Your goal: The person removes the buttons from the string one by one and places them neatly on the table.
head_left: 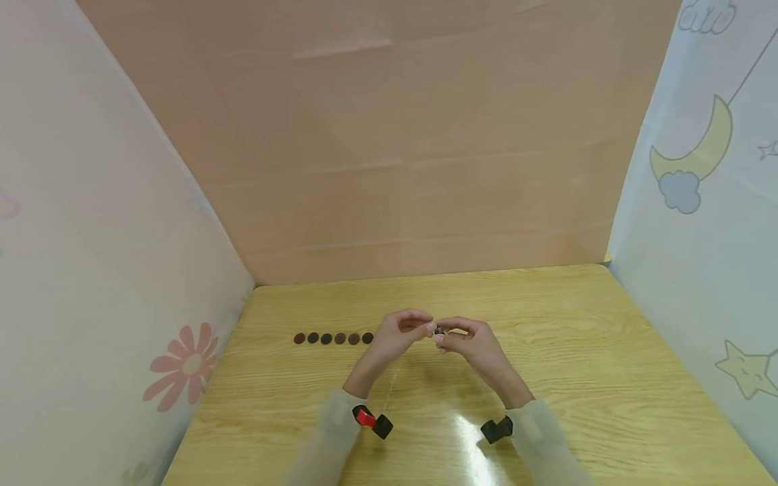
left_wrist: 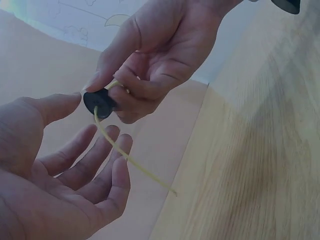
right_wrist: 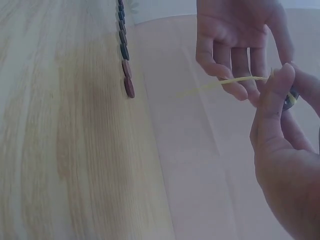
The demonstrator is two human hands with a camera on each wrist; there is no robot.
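Observation:
Raised over the table, my right hand (head_left: 480,345) pinches a dark round button (left_wrist: 99,104) between thumb and fingers. A thin yellow cord (left_wrist: 136,164) runs through the button, and its loose end slants downward in the left wrist view. More of the cord shows at the right fingers in that view. Opposite, my left hand (head_left: 392,341) has its thumb tip right at the button's edge, while its other fingers curve loosely below. From the right wrist side, the button (right_wrist: 289,101) is mostly hidden behind the right thumb.
Several dark and reddish-brown discs (head_left: 326,339) lie in a straight row on the wooden table (head_left: 608,378), left of the hands. A plain panel (head_left: 389,169) rises behind the table, with patterned sheets (head_left: 687,270) at both sides. Black devices (head_left: 381,426) sit on both wrists.

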